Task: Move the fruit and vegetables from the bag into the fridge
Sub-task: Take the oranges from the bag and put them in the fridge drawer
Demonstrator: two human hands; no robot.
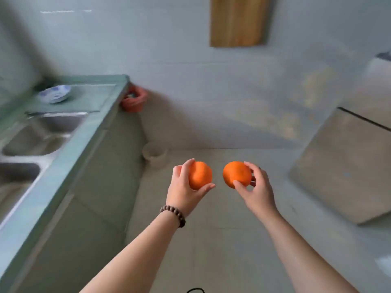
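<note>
My left hand [184, 187] grips an orange [201, 175], fingers curled round it, with a bead bracelet on that wrist. My right hand [256, 187] grips a second orange [236, 173] between thumb and fingers. Both oranges are held out in front of me above the floor, a small gap between them. The fridge [347, 166] stands to the right, grey and shut, its door seam showing near the top. The bag is not in view.
A green counter [69, 166] with a double steel sink [40, 134] runs along the left, with a blue-and-white bowl [55, 94] on it. A red basket [134, 99] hangs at the counter's end; a pale pot [154, 154] sits on the floor. A wooden board [239, 20] hangs on the wall.
</note>
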